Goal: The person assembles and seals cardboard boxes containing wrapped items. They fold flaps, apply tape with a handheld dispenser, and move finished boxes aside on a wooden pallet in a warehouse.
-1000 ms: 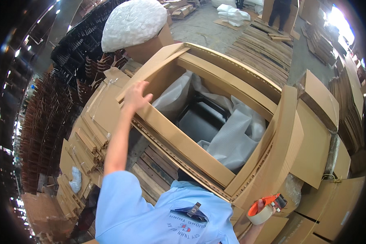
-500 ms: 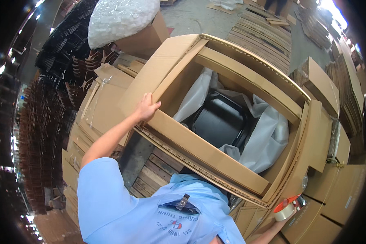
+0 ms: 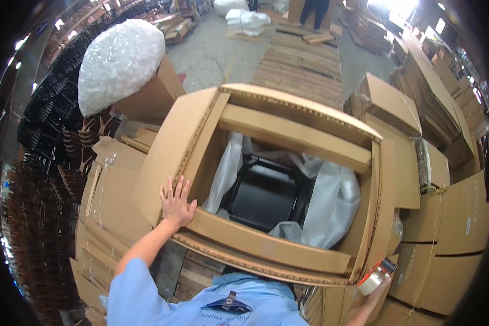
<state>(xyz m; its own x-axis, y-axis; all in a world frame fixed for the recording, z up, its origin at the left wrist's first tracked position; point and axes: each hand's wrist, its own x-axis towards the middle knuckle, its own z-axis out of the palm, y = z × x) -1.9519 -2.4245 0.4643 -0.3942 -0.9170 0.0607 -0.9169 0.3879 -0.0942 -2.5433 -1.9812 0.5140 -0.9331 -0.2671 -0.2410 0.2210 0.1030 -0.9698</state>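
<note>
A large open cardboard box (image 3: 277, 247) stands in front of me, with its flaps folded outward. Inside, a black piece with a glossy flat panel (image 3: 266, 190) sits between sheets of white foam wrap (image 3: 331, 209). Long cardboard strips (image 3: 299, 136) line the inner walls. My left hand (image 3: 177, 204) rests on the box's near left corner, fingers spread and holding nothing. Low on the right, beside the near right corner, my right hand (image 3: 382, 289) grips a tape dispenser (image 3: 374, 279) carrying a roll of pale tape.
Stacked cardboard cartons (image 3: 440, 266) and flat cardboard sheets (image 3: 429, 98) stand at right. More flat cardboard (image 3: 119, 190) lies left. Behind it are dark wooden parts (image 3: 49, 179) and a plump clear bag (image 3: 122, 65) over a carton. A slatted wooden platform (image 3: 299, 65) and a person's legs (image 3: 312, 13) are beyond.
My left hand has gone from curling over the box's edge to lying spread on its corner. The view has tilted up and shifted. The tape dispenser stays in my right hand.
</note>
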